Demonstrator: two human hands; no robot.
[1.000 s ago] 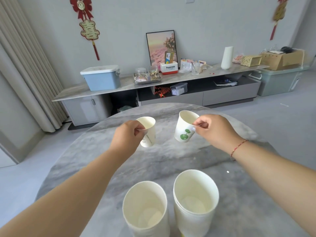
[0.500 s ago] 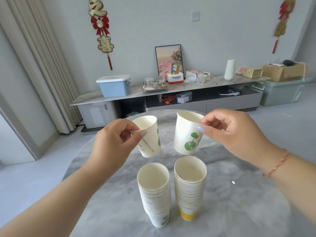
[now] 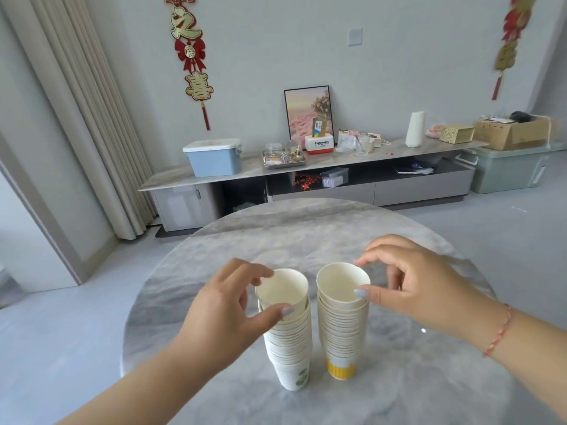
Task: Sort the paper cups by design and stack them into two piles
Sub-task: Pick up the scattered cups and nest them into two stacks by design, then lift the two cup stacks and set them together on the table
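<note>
Two piles of white paper cups stand side by side on the round grey marble table (image 3: 306,234). The left pile (image 3: 288,348) ends in a cup with a green plant print. The right pile (image 3: 342,335) ends in a cup with a yellow striped base. My left hand (image 3: 224,308) grips the top cup (image 3: 282,286) of the left pile between thumb and fingers; that cup sits slightly tilted in the pile. My right hand (image 3: 420,286) pinches the rim of the top cup (image 3: 342,282) on the right pile, which is seated level.
Beyond the table's far edge runs a long low TV cabinet (image 3: 306,167) with a blue storage box (image 3: 213,159), a framed picture (image 3: 308,113) and small items. Curtains (image 3: 92,118) hang at the left. A pale green bin (image 3: 509,167) stands at the right.
Both hands have come down from mid-air and set their cups onto the tops of the two piles. The camera has pulled back and up.
</note>
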